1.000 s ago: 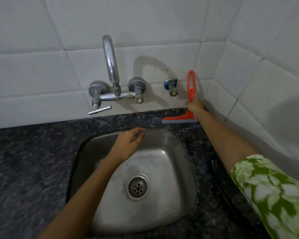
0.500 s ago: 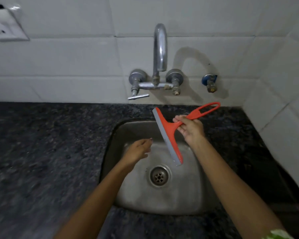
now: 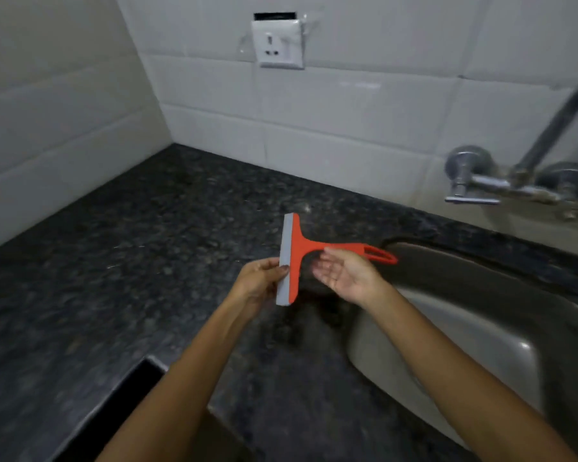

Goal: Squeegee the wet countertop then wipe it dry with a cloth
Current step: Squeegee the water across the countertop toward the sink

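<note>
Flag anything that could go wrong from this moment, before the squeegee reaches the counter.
1. The left hand pinches only the blade edge of the squeegee, while the right hand lies open under the handle. The tool could slip and fall onto the countertop or into the sink.
2. A wall socket sits above the counter; flicked water might reach it.

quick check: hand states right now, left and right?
Left hand: pinching the blade end of the orange squeegee.
Right hand: open, palm up, fingers straight under the squeegee handle; no grip.
</note>
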